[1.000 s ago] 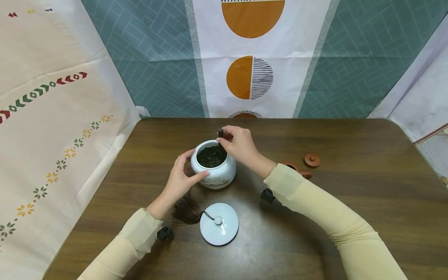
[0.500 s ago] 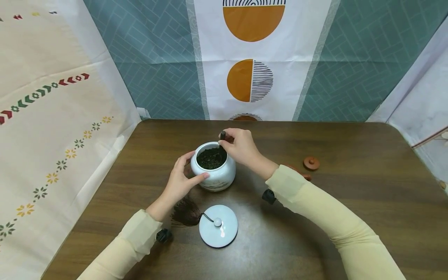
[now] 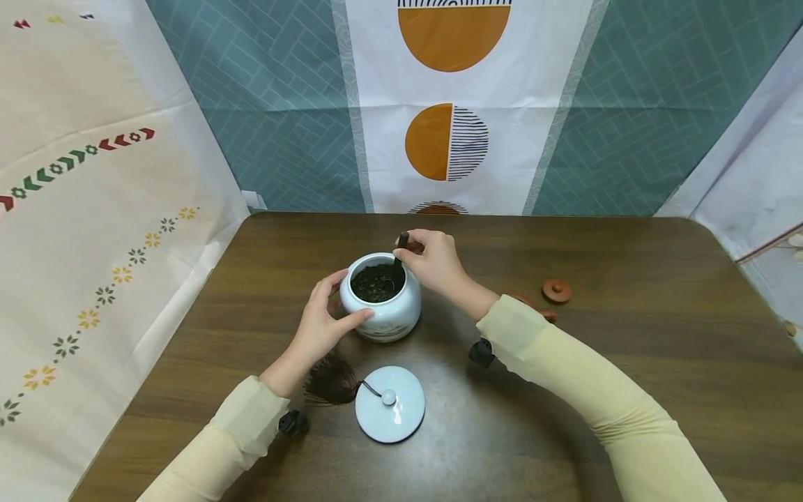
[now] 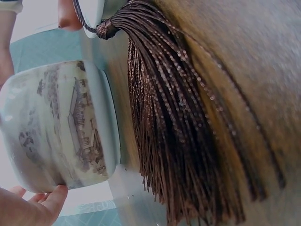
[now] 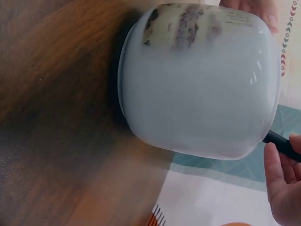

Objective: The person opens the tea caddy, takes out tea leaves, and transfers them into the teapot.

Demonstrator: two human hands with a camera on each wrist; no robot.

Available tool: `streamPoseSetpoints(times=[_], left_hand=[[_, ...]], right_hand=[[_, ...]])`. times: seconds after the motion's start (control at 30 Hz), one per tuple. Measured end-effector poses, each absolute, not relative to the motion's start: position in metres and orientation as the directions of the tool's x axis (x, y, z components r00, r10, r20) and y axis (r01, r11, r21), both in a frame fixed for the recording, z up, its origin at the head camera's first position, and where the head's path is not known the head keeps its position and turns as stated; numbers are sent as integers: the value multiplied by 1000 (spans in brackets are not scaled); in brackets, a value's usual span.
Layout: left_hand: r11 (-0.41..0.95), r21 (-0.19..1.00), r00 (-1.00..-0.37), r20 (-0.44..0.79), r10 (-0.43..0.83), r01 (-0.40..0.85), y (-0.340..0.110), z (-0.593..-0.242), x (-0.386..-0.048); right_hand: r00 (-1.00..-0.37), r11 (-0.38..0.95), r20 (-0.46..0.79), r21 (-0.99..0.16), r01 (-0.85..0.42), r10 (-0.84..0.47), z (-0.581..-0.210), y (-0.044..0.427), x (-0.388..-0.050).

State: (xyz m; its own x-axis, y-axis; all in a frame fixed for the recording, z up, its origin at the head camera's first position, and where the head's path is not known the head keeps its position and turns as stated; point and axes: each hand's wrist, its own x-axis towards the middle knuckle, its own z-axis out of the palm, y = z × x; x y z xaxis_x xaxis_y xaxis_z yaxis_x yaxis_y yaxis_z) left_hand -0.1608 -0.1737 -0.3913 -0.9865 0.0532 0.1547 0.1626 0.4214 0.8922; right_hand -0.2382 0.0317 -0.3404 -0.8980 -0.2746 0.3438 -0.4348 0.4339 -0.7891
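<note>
A pale glazed jar [image 3: 396, 317] with a painted scene stands upright, its mouth showing dark leaves [image 3: 374, 283]. My left hand [image 3: 322, 322] grips its left side, thumb on the front and fingers round the rim side; in the left wrist view those fingers touch the jar wall [image 4: 61, 127]. Between thumb and fingers of my right hand [image 3: 434, 263] is a dark handle [image 3: 403, 240], its lower end down inside the jar by the right rim. From the right wrist view, the handle [image 5: 281, 142] slants out over the jar's rim. What its lower end looks like is hidden.
A round pale lid [image 3: 395, 418] with a knob lies in front of the jar, a brown tassel [image 3: 332, 380] beside it. Behind my right forearm a reddish-brown clay pot [image 3: 547, 316] is mostly hidden, and a small clay lid [image 3: 557, 291] lies near it.
My right hand has shifted slightly right along the jar's rim, and the dark handle now leans more to the right. The left hand keeps its grip on the jar.
</note>
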Motion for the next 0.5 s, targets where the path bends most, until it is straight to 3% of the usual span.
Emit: streamPoseSetpoints(times=[0.5], left_hand=[[425, 889, -985, 163, 54, 171, -174, -392, -161]], right_hand=[[-939, 368, 235, -874, -317, -252, -344, 33, -237]])
